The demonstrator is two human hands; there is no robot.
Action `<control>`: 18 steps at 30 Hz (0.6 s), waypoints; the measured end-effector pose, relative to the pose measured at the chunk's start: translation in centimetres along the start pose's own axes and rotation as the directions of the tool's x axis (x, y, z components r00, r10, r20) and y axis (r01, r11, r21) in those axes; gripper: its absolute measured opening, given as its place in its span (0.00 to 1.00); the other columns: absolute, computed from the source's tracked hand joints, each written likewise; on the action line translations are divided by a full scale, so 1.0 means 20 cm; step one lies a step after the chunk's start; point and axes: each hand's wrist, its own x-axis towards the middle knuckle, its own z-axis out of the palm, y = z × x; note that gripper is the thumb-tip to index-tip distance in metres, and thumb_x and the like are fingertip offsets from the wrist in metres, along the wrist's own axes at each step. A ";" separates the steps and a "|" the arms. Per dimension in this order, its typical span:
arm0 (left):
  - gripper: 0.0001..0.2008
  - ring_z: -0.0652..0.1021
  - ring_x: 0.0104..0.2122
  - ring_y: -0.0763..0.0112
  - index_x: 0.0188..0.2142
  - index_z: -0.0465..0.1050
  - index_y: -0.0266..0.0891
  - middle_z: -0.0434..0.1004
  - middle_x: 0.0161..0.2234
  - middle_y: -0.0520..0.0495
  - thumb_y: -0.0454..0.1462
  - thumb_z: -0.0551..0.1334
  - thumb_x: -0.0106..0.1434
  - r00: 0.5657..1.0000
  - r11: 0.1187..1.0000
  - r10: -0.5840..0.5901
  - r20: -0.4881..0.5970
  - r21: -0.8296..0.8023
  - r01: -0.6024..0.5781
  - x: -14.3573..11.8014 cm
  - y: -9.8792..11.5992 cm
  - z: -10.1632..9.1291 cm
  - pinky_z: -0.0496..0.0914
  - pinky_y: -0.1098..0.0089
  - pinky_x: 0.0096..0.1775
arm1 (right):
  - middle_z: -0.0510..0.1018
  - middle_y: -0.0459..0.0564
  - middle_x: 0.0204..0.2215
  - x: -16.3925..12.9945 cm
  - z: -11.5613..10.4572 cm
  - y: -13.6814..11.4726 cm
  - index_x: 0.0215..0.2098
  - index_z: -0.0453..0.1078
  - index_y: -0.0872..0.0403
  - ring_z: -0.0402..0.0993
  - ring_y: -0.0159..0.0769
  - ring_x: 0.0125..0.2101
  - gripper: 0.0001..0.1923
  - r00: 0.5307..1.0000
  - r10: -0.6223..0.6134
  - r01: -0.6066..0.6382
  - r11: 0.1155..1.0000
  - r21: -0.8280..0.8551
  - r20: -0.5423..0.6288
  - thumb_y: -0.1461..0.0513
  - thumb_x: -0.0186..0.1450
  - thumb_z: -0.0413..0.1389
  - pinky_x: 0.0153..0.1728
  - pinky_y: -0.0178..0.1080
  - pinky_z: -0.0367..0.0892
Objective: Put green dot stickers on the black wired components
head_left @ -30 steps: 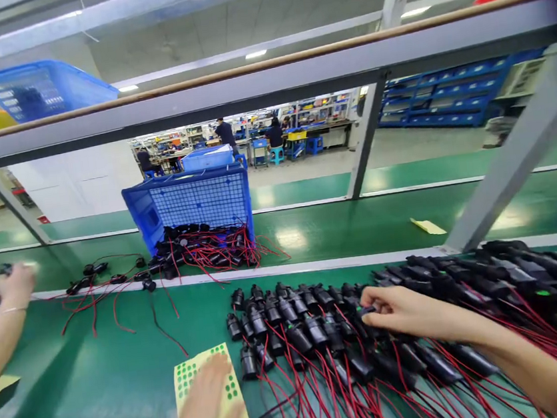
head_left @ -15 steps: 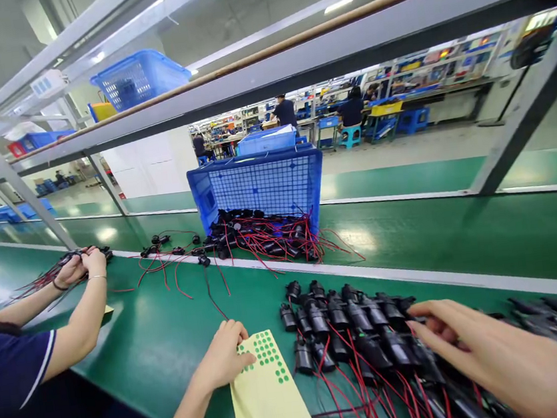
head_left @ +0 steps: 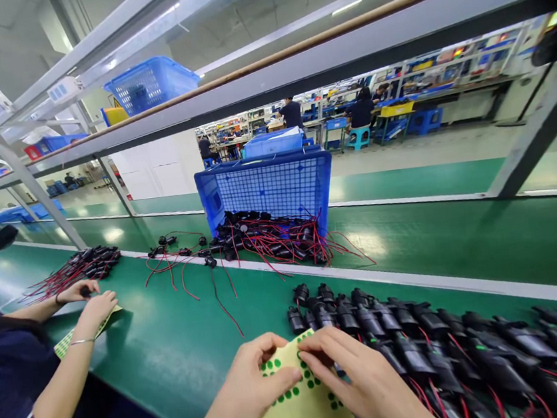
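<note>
Left hand (head_left: 251,390) grip pinching sticker sheet (head_left: 306,414) edge, pressing it to green surface (head_left: 173,342); right hand (head_left: 363,380) fingertips picking at dot. Sheet thin, floppy, likely tearing easily; best taken at edge.

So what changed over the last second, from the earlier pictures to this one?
The right hand left the rows of black parts and came over to the yellow sticker sheet, its fingers now at the green dots. The left hand shifted from lying flat on the sheet to gripping its top edge. The co-worker's hands dropped from their wire bundle to their own sheet. The blue basket and its spilled parts stayed put.
</note>
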 end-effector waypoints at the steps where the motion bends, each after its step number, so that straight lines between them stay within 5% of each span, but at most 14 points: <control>1: 0.11 0.71 0.35 0.69 0.38 0.74 0.35 0.73 0.33 0.51 0.39 0.66 0.57 1.000 1.000 0.000 -0.018 0.002 0.000 -0.01 0.01 0.01 0.65 0.71 0.38 | 0.78 0.47 0.31 0.00 0.00 0.00 0.39 0.72 0.51 0.80 0.33 0.30 0.13 1.000 -0.002 0.002 1.000 0.008 0.000 0.61 0.77 0.46 0.32 0.33 0.74; 12: 0.05 0.73 0.36 0.67 0.33 0.75 0.39 0.73 0.33 0.50 0.37 0.61 0.62 0.983 0.953 0.136 -0.122 0.286 -0.097 -0.01 0.01 0.06 0.65 0.70 0.41 | 0.77 0.45 0.29 0.00 -0.05 0.00 0.36 0.70 0.50 0.78 0.32 0.27 0.09 0.999 0.017 -0.021 0.998 0.063 0.051 0.64 0.73 0.50 0.29 0.31 0.73; 18: 0.06 0.72 0.30 0.72 0.38 0.69 0.39 0.71 0.31 0.53 0.38 0.59 0.61 0.994 0.985 -0.104 -0.016 0.139 0.106 0.04 -0.08 0.00 0.67 0.73 0.33 | 0.76 0.45 0.28 0.00 -0.02 0.02 0.35 0.68 0.50 0.75 0.32 0.27 0.09 0.998 -0.006 0.003 0.999 0.049 0.061 0.69 0.69 0.52 0.28 0.33 0.70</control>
